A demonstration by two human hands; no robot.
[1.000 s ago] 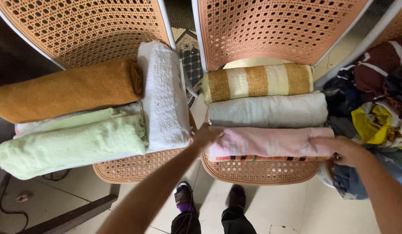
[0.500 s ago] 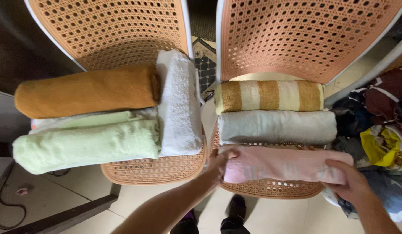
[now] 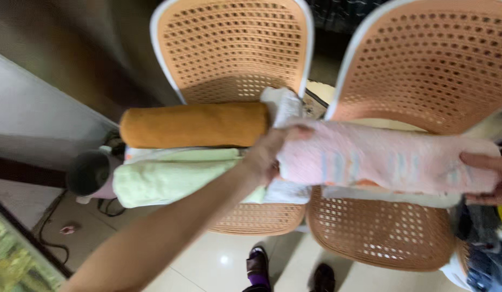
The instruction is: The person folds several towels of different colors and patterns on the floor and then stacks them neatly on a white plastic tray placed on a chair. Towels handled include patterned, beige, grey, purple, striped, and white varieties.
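Left hand (image 3: 270, 154) clamped on one end of the rolled pink towel (image 3: 380, 159), right hand (image 3: 489, 176) gripping the other end, half cut off by the frame edge. Towel held level above the right-hand chair (image 3: 424, 65), hiding most of what lies beneath. Beside: orange roll (image 3: 194, 125), green roll (image 3: 164, 181).

Bare forearms, no sleeves, dark shoes (image 3: 322, 277), possibly purple sock (image 3: 258, 279)
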